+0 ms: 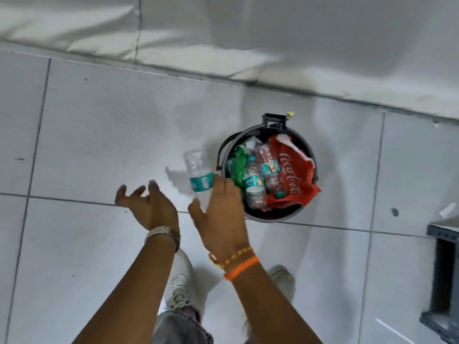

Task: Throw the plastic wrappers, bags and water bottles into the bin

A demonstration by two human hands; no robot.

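A round black bin (308, 150) stands on the tiled floor near a wall. It holds two clear water bottles with teal labels (269, 170), green plastic (239, 167) and a red Coca-Cola wrapper (295, 175). My right hand (221, 212) is just left of the bin, with its fingers around a clear water bottle with a teal label (200, 177) that points up and away from me. My left hand (149, 204) hovers further left, palm up, fingers spread and holding nothing.
A white wall base (248, 78) runs behind the bin. A dark grey crate-like object (442, 281) sits at the right edge, with a small white scrap (447, 211) above it. My white shoes (178, 281) are below my hands.
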